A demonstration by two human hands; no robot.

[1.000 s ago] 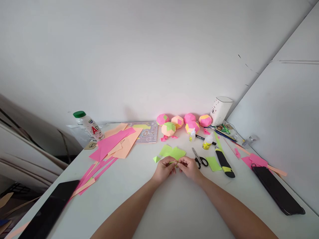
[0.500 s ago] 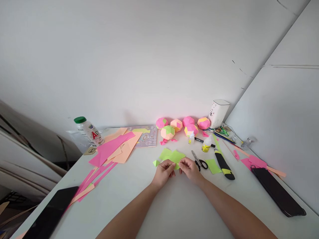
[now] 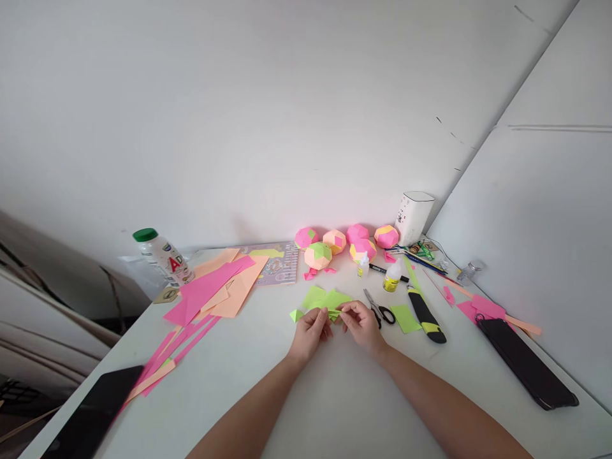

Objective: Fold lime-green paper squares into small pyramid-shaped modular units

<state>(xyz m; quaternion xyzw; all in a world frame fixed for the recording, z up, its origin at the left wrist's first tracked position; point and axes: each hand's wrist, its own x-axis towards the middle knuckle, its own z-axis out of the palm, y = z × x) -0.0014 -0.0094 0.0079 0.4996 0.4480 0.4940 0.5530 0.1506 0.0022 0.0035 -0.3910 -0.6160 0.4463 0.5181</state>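
Between my two hands is a small piece of green paper (image 3: 335,314) with a fold in it. My left hand (image 3: 310,331) is closed, thumb and fingers pinching its left end. The fingertips of my right hand (image 3: 362,325) pinch the right end. Green paper sheets (image 3: 329,297) lie on the table just beyond my hands, and a small folded green piece (image 3: 296,315) sits left of them. Scissors (image 3: 380,308) with black handles lie beside my right hand, with a green square of paper (image 3: 405,317) to their right.
Several faceted paper balls (image 3: 318,255) stand by the wall. Two glue bottles (image 3: 392,275), a marker (image 3: 388,273) and a utility knife (image 3: 427,317) lie to the right. Pink and orange paper (image 3: 217,284), a white bottle (image 3: 165,258) and a black tablet (image 3: 93,411) occupy the left. A black case (image 3: 528,363) lies far right.
The green paper in my hands has turned and now shows as a narrower folded strip. My right fingers have shifted along it. The whole view has moved slightly.
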